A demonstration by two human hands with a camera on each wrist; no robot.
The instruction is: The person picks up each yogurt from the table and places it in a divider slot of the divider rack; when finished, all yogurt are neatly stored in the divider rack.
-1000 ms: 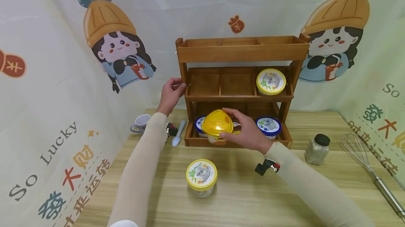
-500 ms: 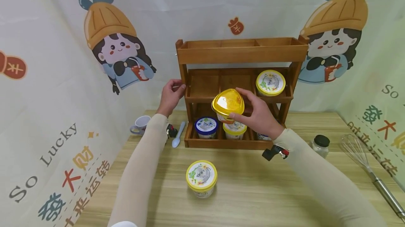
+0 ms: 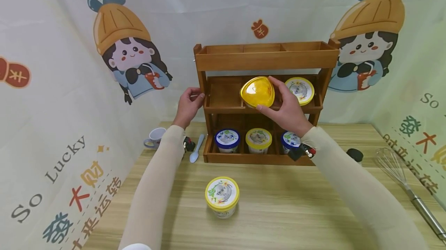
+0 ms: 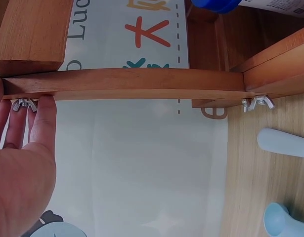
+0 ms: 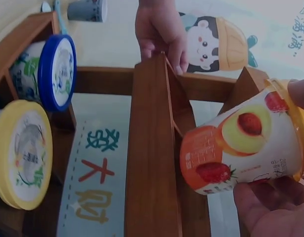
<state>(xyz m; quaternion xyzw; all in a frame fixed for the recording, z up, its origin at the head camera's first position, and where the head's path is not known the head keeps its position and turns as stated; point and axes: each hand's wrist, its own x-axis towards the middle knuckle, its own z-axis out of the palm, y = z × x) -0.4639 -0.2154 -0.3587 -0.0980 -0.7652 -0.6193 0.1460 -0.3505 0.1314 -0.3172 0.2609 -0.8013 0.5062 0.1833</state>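
Note:
My right hand (image 3: 289,111) grips a yogurt cup (image 3: 257,92) by its rounded-triangular, shiny yellow lid. In the right wrist view the cup's printed side (image 5: 240,140) shows a peach and strawberries. It is tilted in front of the middle compartment of the wooden rack's (image 3: 266,62) middle tier. My left hand (image 3: 189,105) pinches the rack's left post, the thumb opposite the fingers beside a wing nut (image 4: 24,103). To the right of the held cup, a yellow-lidded tub (image 3: 301,89) sits in the same tier.
The bottom tier holds a blue-lidded tub (image 3: 227,138), a yellow-lidded tub (image 3: 259,138) and another blue-lidded tub (image 3: 290,140). On the table are a yellow-lidded tub (image 3: 222,194), a mug (image 3: 155,137), a light blue spoon (image 3: 197,148), a black-capped jar (image 3: 354,154) and a whisk (image 3: 400,176).
My right hand has lifted the yogurt cup from in front of the bottom tier up and slightly right to the middle tier. The left hand has stayed at the post.

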